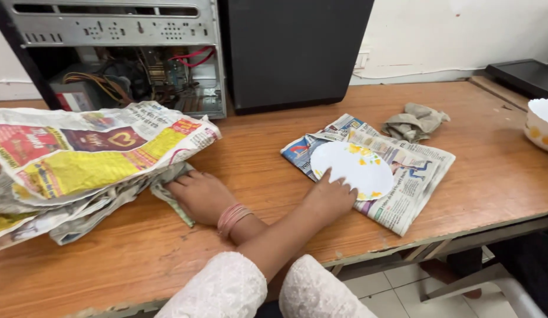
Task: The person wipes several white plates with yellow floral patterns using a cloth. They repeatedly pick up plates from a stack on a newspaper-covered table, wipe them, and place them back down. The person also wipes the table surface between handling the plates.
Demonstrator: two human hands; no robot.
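My arms are crossed over the wooden table (pixel 268 165). My left hand (pixel 331 197) reaches right, and its fingers rest on the near edge of a white plate (pixel 350 166) with yellow flower marks. The plate lies on a folded newspaper (pixel 412 176). My right hand (pixel 198 194), with pink bangles at the wrist, reaches left. Its fingers are tucked under the edge of a crumpled newspaper pile (pixel 79 159), gripping a folded sheet.
An open computer case (pixel 126 53) with exposed wires and a black tower (pixel 291 53) stand at the back. A grey cloth (pixel 415 121) lies behind the plate. A white bowl (pixel 543 123) sits at the right edge and a dark flat device (pixel 524 75) at the back right.
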